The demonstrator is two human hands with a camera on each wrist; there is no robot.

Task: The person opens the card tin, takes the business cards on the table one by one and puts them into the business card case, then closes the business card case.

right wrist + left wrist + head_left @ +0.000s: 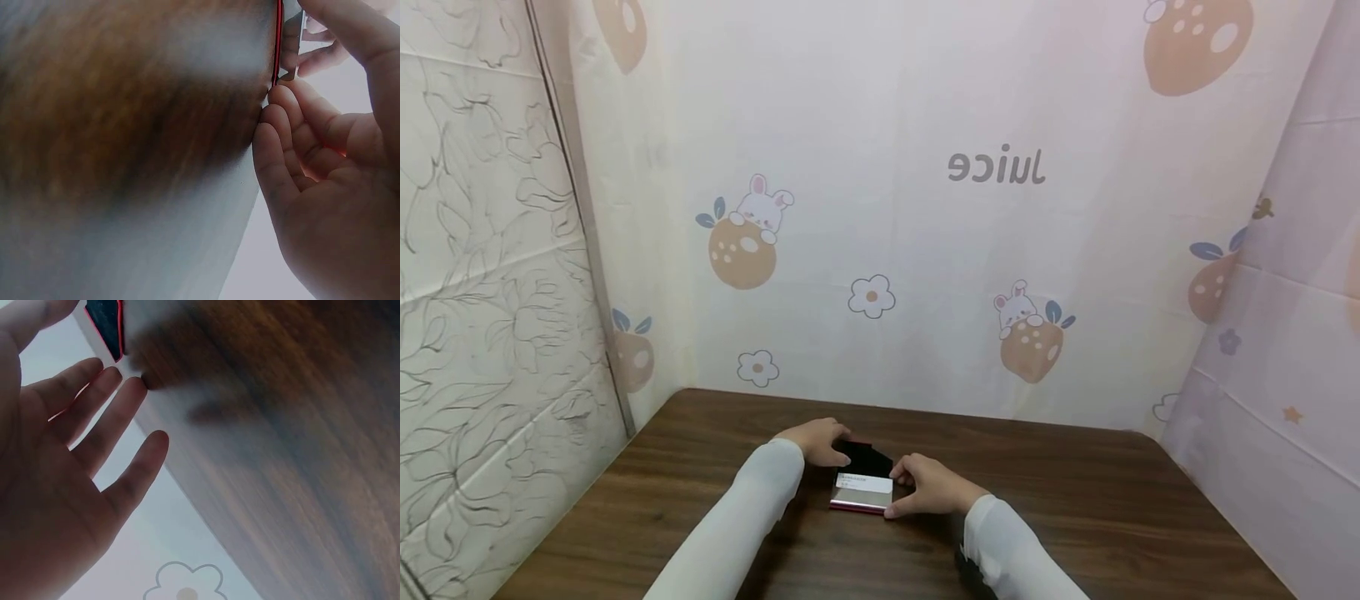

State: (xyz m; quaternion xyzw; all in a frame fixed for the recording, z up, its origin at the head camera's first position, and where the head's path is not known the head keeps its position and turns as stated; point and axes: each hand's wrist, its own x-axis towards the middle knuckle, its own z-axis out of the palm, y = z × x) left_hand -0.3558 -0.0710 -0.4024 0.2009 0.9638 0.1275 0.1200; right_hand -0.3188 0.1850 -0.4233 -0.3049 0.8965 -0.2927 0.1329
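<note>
A flat card case with a shiny metal front and a red edge lies opened on the table, its black lid spread toward the back. A white printed card shows at the case's inner edge. My right hand holds the case at its right end, thumb at the near corner and curled fingers farther back. My left hand is at the left of the lid, and its fingers look extended in the left wrist view. Whether they touch the lid I cannot tell. In the right wrist view the case's red edge meets my fingertips.
The dark wooden table reaches out on both sides of the hands. A pale printed curtain hangs behind its back edge, with more curtain at the left and right.
</note>
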